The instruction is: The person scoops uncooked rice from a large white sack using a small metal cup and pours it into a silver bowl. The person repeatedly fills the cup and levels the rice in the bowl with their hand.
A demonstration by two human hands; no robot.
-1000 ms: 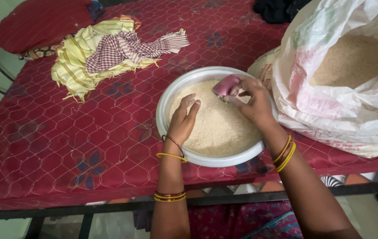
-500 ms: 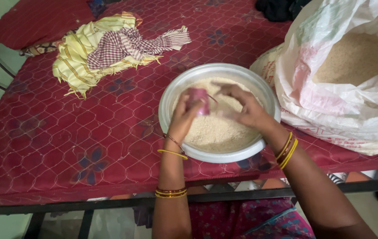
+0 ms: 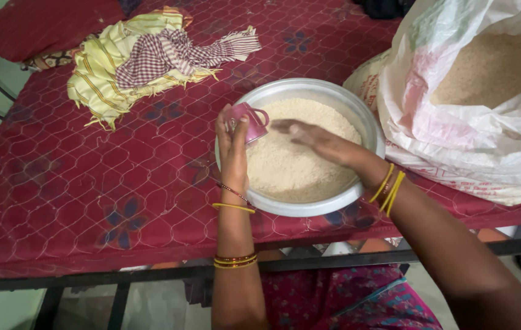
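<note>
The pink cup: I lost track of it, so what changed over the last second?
The pink cup passed from the right hand to the left hand, moving left across the rice bowl. The right hand let go. Bowl, sack and cloths stayed put.

Left hand (image 3: 232, 142) holds a pink cup (image 3: 247, 122); right hand (image 3: 312, 138) hovers over the rice bowl (image 3: 309, 206).

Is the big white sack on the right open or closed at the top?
Open. The white sack has its mouth spread wide, so the pale grain inside shows.
</note>
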